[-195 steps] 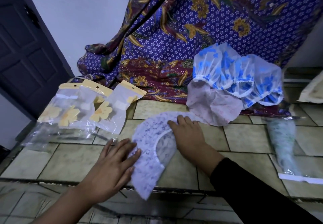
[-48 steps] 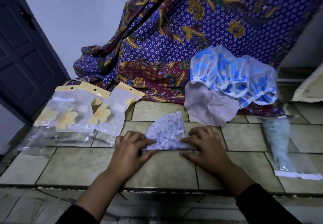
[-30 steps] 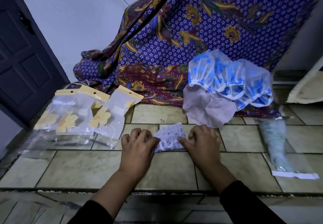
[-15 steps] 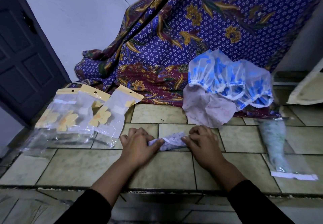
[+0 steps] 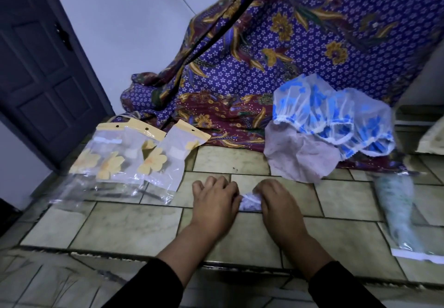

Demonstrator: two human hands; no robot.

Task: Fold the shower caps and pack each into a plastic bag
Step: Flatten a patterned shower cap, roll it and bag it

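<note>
A white shower cap with a pale purple print lies folded into a small bundle on the tiled floor. My left hand and my right hand grip its two ends with curled fingers, so only a narrow strip shows between them. Several clear plastic bags with yellow headers and yellow flowers lie to the left. A pile of blue-patterned shower caps and a pinkish one sit behind to the right.
A clear bag with a packed greenish cap lies at the right. A purple floral cloth hangs behind the caps. A dark door stands at the left. The tiled step's edge runs below my wrists.
The cap went from a spread half circle to a triangle, then a strip, and is now a small bundle. Both hands have closed in toward each other on it.
</note>
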